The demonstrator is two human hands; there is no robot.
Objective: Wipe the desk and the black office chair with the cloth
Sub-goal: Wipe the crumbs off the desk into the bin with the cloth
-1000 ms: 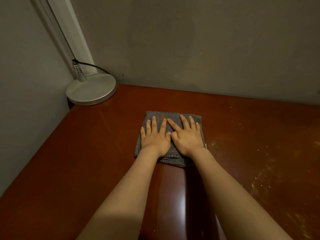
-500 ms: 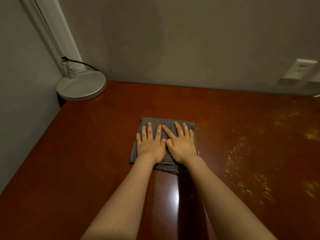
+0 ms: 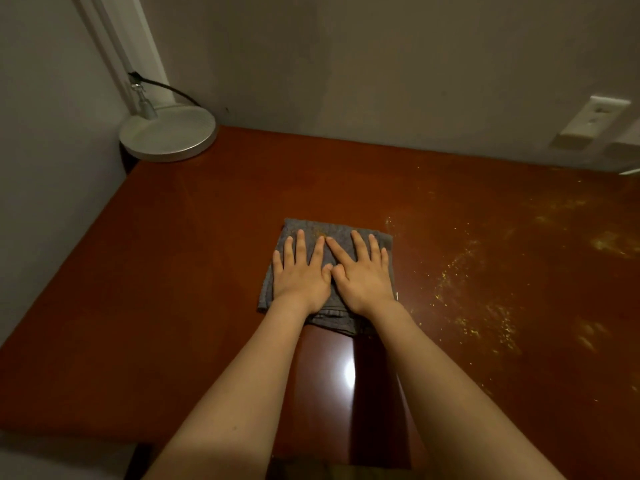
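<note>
While left hand (image 3: 300, 277) & right hand (image 3: 363, 276) lay flat, fingers straight, pressing the cloth (image 3: 334, 318), yellow grit (image 3: 446, 275) just right of the right hand could've smeared over the desk (image 3: 173, 271) w/ a sideways push

Two grips (image 3: 300, 277) (image 3: 365, 278), one cloth (image 3: 341, 227), one desk (image 3: 194, 278), one lamp (image 3: 169, 137).

I am at a desk in what looks like a home study or small office. The glossy red-brown desk (image 3: 207, 271) fills a corner of plain grey walls (image 3: 381, 64). A lamp's round silver base (image 3: 168, 135) stands at the back, and a wall plate (image 3: 594, 117) is on my right.
</note>
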